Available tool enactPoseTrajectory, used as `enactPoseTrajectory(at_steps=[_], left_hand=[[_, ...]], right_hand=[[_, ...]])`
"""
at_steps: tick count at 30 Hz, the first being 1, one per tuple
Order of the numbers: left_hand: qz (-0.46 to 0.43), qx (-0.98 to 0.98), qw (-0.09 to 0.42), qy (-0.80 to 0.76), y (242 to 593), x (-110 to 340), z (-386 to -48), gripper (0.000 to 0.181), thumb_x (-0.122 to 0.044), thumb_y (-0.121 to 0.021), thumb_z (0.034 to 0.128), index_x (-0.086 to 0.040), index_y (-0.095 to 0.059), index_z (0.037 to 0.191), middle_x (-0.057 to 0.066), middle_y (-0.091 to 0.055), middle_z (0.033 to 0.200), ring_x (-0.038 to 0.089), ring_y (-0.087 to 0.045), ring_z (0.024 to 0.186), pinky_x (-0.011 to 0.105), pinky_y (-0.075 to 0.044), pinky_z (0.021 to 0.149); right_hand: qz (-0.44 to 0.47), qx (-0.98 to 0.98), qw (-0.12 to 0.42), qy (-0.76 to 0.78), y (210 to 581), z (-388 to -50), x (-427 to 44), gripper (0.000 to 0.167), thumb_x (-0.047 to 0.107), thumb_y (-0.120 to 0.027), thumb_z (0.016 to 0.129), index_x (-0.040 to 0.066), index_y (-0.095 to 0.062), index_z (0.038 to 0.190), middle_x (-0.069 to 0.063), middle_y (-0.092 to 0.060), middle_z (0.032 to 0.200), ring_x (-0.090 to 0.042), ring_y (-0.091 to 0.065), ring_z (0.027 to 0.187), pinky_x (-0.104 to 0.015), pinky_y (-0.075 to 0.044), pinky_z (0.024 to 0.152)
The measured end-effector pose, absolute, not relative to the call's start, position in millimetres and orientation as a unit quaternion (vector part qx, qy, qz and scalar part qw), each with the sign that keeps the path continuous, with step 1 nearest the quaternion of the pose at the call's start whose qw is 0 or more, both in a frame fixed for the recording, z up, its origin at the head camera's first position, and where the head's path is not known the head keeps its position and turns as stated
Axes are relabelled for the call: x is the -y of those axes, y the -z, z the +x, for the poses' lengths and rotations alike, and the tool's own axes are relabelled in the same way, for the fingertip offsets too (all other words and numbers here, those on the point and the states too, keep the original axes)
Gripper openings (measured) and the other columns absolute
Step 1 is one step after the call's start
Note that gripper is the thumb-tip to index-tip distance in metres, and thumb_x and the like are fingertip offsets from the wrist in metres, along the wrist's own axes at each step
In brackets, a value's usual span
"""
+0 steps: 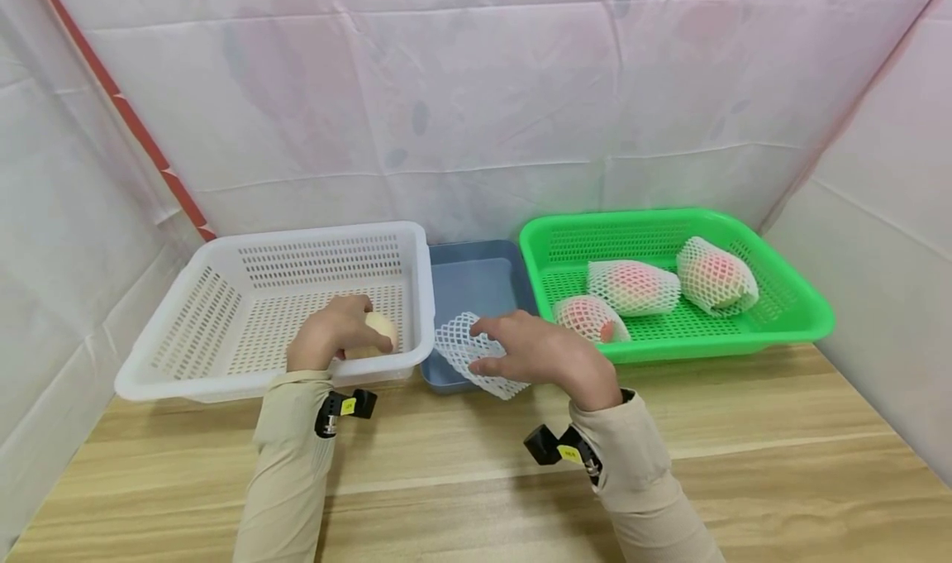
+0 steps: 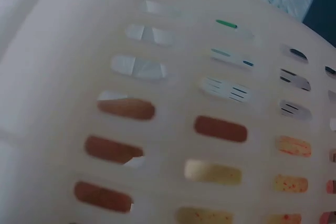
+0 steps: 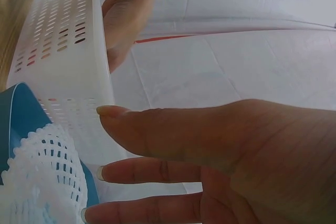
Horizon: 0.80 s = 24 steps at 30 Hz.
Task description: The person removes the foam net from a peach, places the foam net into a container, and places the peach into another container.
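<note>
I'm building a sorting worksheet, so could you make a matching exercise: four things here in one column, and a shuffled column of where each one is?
Things
1. Pale yellow rounded fruit
2. Loose white foam net
3. Three pinkish fruits in white nets
4. Rectangular blue-grey plastic tray

Places
A. Inside the bright green plastic basket
B. Held by the left hand inside the white slotted plastic basket
C. On the wooden table, between both baskets
D. By the right hand, over the tray's front edge

Pairs: 1-B, 2-D, 3-A, 4-C
</note>
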<state>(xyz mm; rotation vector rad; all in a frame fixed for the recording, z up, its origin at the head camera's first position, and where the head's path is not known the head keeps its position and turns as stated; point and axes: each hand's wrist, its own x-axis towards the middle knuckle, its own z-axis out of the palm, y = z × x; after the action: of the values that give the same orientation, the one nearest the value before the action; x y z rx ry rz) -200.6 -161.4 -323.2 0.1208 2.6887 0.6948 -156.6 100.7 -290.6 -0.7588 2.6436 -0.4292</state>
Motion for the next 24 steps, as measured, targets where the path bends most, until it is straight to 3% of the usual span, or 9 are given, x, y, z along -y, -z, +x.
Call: enactPoseTrajectory(at_steps=[8, 14, 18, 21, 24], left_hand=[[0.019, -0.948, 0.194, -0.252, 323, 162, -198, 0.068, -0.030, -0.078, 0.0756, 0.004, -0.049, 0.127, 0.020, -0.059, 0.110, 0.030, -0.059, 0.083, 0.039, -0.054, 0.063], [0.036, -0.961, 0.187, -0.202, 320, 162, -199, 0.075, -0.035, -0.075, 0.0788, 0.006, -0.046, 0.135, 0.026, -0.053, 0.129, 0.037, -0.056, 0.107, 0.049, -0.048, 0.086], [0.042, -0.963, 0.178, -0.199, 316, 161, -199, 0.070, -0.036, -0.069, 0.0836, 0.006, -0.046, 0.134, 0.027, -0.050, 0.135, 0.040, -0.052, 0.116, 0.052, -0.045, 0.092], [0.049, -0.965, 0.149, -0.209, 312, 160, -198, 0.065, -0.034, -0.066, 0.0869, 0.007, -0.046, 0.133, 0.029, -0.050, 0.134, 0.042, -0.052, 0.117, 0.053, -0.045, 0.093], [0.065, -0.964, 0.077, -0.245, 304, 153, -194, 0.058, -0.029, -0.063, 0.0903, 0.008, -0.047, 0.132, 0.029, -0.051, 0.133, 0.043, -0.051, 0.119, 0.054, -0.044, 0.096]], right_hand=[[-0.269, -0.934, 0.181, 0.149, 291, -157, -99, 0.048, 0.031, -0.063, 0.094, 0.006, -0.054, 0.134, -0.010, -0.059, 0.130, -0.027, -0.055, 0.121, -0.043, -0.043, 0.102], [-0.272, -0.934, 0.172, 0.158, 290, -156, -101, 0.048, 0.031, -0.063, 0.094, 0.006, -0.054, 0.133, -0.010, -0.059, 0.130, -0.027, -0.055, 0.121, -0.043, -0.044, 0.101], [-0.272, -0.934, 0.160, 0.168, 289, -153, -103, 0.047, 0.030, -0.064, 0.094, 0.006, -0.055, 0.132, -0.009, -0.061, 0.129, -0.027, -0.056, 0.119, -0.043, -0.045, 0.100], [-0.278, -0.933, 0.147, 0.175, 288, -150, -108, 0.046, 0.030, -0.064, 0.094, 0.006, -0.056, 0.132, -0.009, -0.061, 0.128, -0.027, -0.056, 0.118, -0.043, -0.045, 0.099], [-0.292, -0.932, 0.109, 0.185, 286, -147, -122, 0.043, 0.027, -0.064, 0.093, 0.004, -0.057, 0.129, -0.010, -0.064, 0.121, -0.026, -0.060, 0.110, -0.043, -0.049, 0.093]])
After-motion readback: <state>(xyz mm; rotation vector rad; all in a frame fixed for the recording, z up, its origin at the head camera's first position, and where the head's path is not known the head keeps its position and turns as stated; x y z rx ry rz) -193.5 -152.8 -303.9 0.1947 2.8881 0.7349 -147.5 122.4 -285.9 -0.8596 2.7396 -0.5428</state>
